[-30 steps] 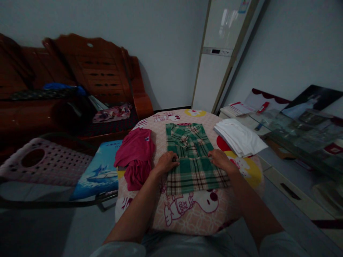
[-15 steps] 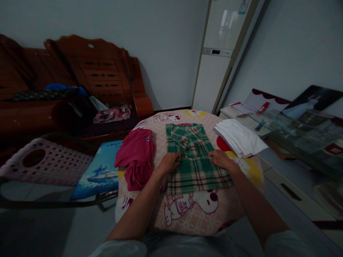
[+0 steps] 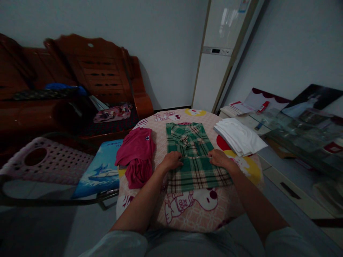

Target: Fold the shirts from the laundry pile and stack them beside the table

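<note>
A green plaid shirt (image 3: 198,175) lies partly folded on the round table, its collar end away from me and a crease running across its middle. My left hand (image 3: 172,161) is closed on the cloth at the left end of that crease. At the crease's right end, my right hand (image 3: 219,158) pinches the cloth too. Left of the shirt rests a crumpled dark pink garment (image 3: 138,148). A stack of folded white cloth (image 3: 239,137) sits at the table's right edge.
A patterned tablecloth (image 3: 193,223) covers the table. Left of it stand a pink woven chair (image 3: 56,160) with a blue cushion (image 3: 100,175) and a wooden sofa (image 3: 99,67). A glass-topped cabinet (image 3: 292,132) is on the right, and a tall white air conditioner (image 3: 210,78) behind.
Both hands keep hold of the shirt at nearly the same spots. My left hand has shifted very slightly to the right; the garments lie as before.
</note>
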Motion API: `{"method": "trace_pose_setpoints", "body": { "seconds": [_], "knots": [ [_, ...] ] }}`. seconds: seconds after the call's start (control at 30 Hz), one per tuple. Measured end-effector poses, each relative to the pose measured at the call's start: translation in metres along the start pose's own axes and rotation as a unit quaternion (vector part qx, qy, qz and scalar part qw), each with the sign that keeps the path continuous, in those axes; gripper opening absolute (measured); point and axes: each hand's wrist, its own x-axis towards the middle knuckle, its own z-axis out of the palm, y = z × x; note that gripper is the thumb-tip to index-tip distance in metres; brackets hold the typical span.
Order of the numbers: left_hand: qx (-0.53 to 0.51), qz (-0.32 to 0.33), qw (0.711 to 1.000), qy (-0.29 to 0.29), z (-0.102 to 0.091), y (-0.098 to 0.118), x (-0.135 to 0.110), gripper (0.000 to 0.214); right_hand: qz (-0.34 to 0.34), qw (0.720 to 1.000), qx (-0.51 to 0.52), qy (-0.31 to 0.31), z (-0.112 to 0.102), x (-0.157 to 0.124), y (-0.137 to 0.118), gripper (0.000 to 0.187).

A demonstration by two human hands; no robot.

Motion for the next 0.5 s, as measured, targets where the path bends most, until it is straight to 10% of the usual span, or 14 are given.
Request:
{"method": "trace_pose_setpoints", "body": {
  "seconds": [0.5],
  "knots": [
    [-0.060,0.050,0.997,-0.011,-0.005,0.005,0.012,0.016,-0.020,0.996,0.083,0.012,-0.003,-0.004,-0.004,0.003]
  ]
}}
